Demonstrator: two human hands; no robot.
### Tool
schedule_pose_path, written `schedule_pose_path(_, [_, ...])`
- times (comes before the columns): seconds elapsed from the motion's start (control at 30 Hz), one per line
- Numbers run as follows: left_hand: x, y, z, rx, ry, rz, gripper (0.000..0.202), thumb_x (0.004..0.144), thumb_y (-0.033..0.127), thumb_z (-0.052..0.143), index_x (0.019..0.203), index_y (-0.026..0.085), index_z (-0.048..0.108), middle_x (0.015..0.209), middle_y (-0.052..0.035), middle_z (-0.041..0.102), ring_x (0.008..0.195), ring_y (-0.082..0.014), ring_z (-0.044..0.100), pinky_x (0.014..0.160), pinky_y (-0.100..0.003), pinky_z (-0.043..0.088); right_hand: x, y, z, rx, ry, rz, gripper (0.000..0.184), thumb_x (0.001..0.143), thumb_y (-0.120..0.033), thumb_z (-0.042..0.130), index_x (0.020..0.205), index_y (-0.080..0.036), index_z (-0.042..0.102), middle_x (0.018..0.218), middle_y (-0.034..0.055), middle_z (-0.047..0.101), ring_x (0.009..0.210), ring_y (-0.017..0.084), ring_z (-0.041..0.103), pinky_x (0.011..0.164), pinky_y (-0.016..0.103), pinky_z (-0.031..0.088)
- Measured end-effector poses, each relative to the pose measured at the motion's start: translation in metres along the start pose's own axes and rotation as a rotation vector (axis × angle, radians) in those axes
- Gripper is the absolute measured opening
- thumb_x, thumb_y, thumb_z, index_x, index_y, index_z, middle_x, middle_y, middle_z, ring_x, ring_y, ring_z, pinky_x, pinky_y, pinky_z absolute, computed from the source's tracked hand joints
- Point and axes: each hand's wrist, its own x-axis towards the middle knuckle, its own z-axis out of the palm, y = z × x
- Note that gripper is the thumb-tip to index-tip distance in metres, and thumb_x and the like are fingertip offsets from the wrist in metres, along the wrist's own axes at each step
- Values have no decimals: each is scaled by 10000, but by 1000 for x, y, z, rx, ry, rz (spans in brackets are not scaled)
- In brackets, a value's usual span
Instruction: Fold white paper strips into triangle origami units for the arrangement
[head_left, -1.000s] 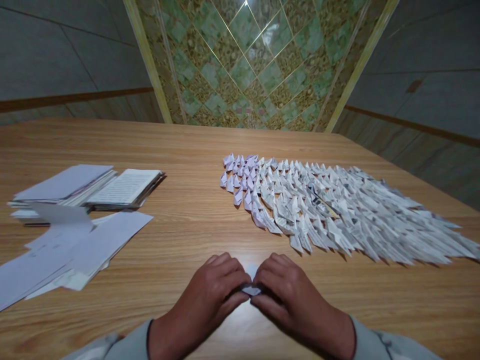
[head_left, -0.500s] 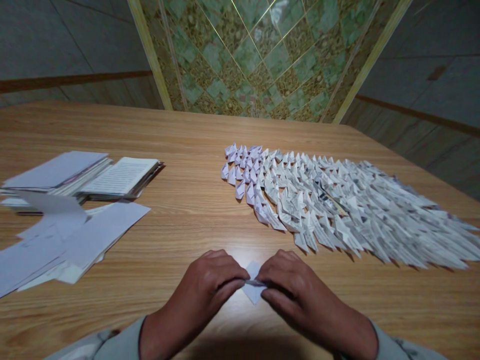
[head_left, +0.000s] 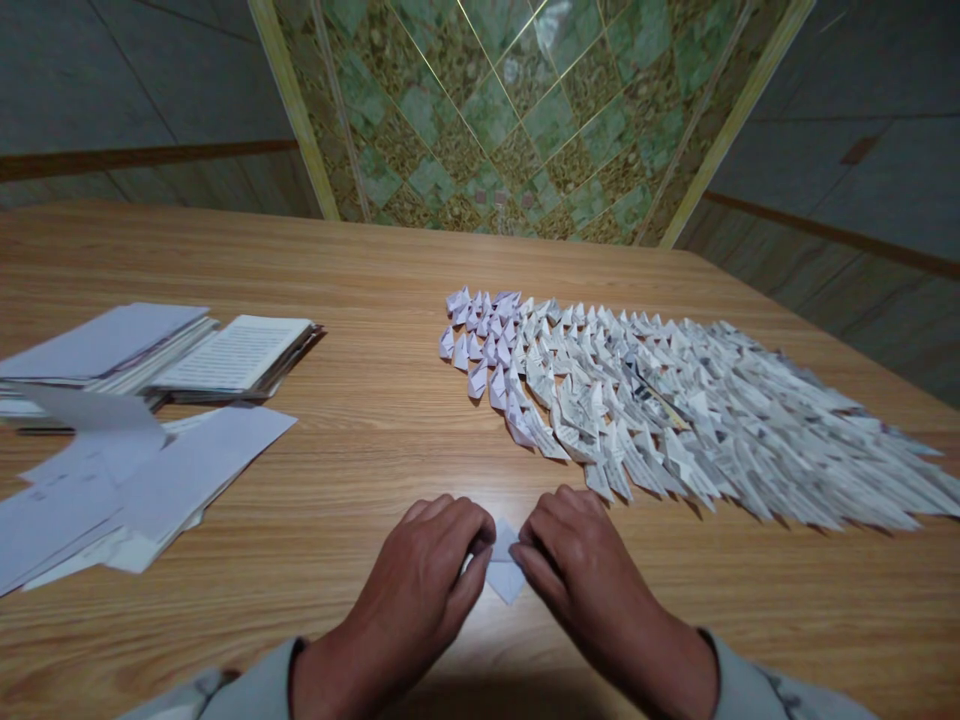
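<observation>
A small folded piece of white paper (head_left: 506,578), roughly diamond-shaped with a crease across its middle, is held low over the table between my two hands. My left hand (head_left: 439,565) pinches its left corner between thumb and curled forefinger. On the opposite corner, the thumb and fingers of my right hand (head_left: 574,555) are closed in the same way. My fingers cover both side corners of the paper. Beyond my right hand, rows of folded paper boats (head_left: 622,400) stand close together, plain white ones at the left end and printed ones further right.
Loose paper sheets (head_left: 202,460) lie overlapped at the left on the wooden table (head_left: 367,350). Behind them are a stack of paper (head_left: 112,340) and a printed pad or book (head_left: 236,355). A patterned tile panel (head_left: 487,120) rises past the table's far edge.
My left thumb has spread lower from the forefinger, and both hands have shifted their grip at the paper's corners. The paper's raised middle fold now lies flatter. The view has moved slightly.
</observation>
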Motion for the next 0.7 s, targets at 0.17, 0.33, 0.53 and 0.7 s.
schedule_pose_path(0.17, [0, -1, 0, 68, -33, -1, 96, 963, 173, 534, 902, 193, 606, 836, -49, 656, 780, -248, 588, 710, -368, 425, 1, -2, 5, -92, 68, -7, 189, 843, -156, 774, 764, -189, 606, 769, 24, 615, 744, 212, 499, 700, 351, 325])
schedule_pose_path(0.33, [1, -2, 0, 86, -27, -13, 59, 950, 190, 591, 994, 189, 631, 889, -58, 668, 821, -268, 601, 728, -389, 433, 1, -7, 5, -89, 78, -5, 187, 831, -121, 771, 774, -186, 605, 781, 28, 615, 756, 221, 508, 697, 352, 331])
schedule_pose_path(0.53, [-1, -3, 0, 17, 17, -37, 117, 959, 263, 608, 1053, 202, 644, 958, -64, 687, 883, -276, 623, 788, -420, 466, -1, -7, 3, 31, 85, -14, 121, 939, -151, 660, 859, -189, 577, 883, 44, 628, 794, 217, 522, 691, 335, 383])
schedule_pose_path(0.7, [-3, -5, -6, -238, 112, -140, 371, 945, 369, 623, 1276, 201, 616, 1108, -99, 743, 966, -272, 682, 863, -419, 525, -1, -6, -4, 62, 279, -143, 197, 1054, -245, 479, 892, -191, 577, 932, 72, 659, 811, 215, 541, 701, 344, 398])
